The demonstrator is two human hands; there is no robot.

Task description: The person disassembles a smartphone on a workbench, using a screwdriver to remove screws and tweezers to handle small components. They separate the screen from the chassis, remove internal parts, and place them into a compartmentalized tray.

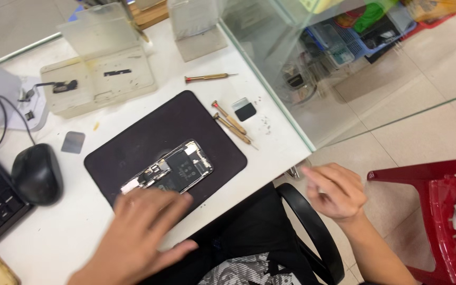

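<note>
Flat left hand (143, 232) on opened phone (169, 169)

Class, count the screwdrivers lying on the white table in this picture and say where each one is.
3. One red-tipped screwdriver lies alone above the dark mat. Two more, screwdriver and screwdriver, lie side by side at the mat's right edge. Others may be hidden in the blurred clutter at the top.

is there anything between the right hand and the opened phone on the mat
Nothing visible stands between them. The right hand hangs past the table edge, off the desk; the opened phone lies on the dark mat under the left hand's fingertips.
</note>
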